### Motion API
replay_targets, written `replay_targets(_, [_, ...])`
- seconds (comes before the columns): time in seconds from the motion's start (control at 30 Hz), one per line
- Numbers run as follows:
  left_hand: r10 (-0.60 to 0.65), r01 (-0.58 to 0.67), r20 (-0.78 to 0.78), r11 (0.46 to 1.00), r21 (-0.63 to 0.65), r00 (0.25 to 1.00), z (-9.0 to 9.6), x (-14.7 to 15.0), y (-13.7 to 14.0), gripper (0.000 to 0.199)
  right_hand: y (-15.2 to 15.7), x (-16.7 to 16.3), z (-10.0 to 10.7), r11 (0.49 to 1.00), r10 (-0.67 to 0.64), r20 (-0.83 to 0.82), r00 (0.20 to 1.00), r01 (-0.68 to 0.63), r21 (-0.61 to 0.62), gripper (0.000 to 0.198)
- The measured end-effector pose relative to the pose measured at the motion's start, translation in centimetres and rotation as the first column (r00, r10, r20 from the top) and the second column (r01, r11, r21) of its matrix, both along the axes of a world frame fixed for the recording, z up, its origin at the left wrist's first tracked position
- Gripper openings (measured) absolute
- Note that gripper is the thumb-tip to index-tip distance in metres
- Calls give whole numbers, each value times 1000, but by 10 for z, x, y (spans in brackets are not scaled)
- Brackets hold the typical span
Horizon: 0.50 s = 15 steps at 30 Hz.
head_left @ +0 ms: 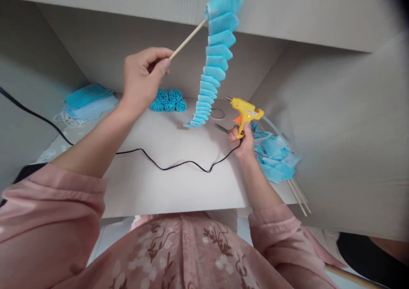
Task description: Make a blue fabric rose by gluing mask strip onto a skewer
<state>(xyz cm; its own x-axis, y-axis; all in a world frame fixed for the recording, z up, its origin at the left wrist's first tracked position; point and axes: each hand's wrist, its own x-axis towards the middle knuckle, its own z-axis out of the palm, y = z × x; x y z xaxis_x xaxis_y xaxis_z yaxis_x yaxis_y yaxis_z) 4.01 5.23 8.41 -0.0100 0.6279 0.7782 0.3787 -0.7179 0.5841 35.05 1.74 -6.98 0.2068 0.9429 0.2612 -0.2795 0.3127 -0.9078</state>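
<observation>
Stick [188,39] pinched in the left grip [142,73], glue gun [245,109] held in the right grip [247,143]; I'd dab sparingly and keep that dangling blue strip [214,73] untwisted.

Pleated strip [216,62]: tip cut off by the top edge
Stick [188,38]: upper end hidden by the strip, lower end by the left hand [144,73]
Yellow glue gun [244,110]: label print too small to read
Black cord [179,165]: partly hidden by the left forearm [108,133]
Grey blade [221,128]: rear hidden by the right hand [245,143]
Loose pale sticks [297,198]: far ends covered by blue pieces [277,161]
</observation>
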Motion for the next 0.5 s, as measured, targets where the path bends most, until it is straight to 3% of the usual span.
replay_targets(0.1, [-15, 15, -18, 1000, -6, 1000, -5, 2, -4, 17, 3, 3, 0, 1000, -26, 72, 997, 27, -3, 61])
replay_targets(0.23, [-156, 146, -73, 981, -130, 985, -21, -11, -13, 12, 7, 8, -5, 999, -49, 93, 994, 49, 1, 61])
replay_targets(0.37, [-338, 247, -259, 912, -327, 905, -36, -35, -28, 16, 8, 10, -10, 998, -55, 88, 995, 55, 0, 59])
replay_targets(0.5, [-426, 260, -402, 876, -405, 810, -50, -65, -40, 16, 7, 4, -12, 998, -58, 23, 998, 59, -25, 53])
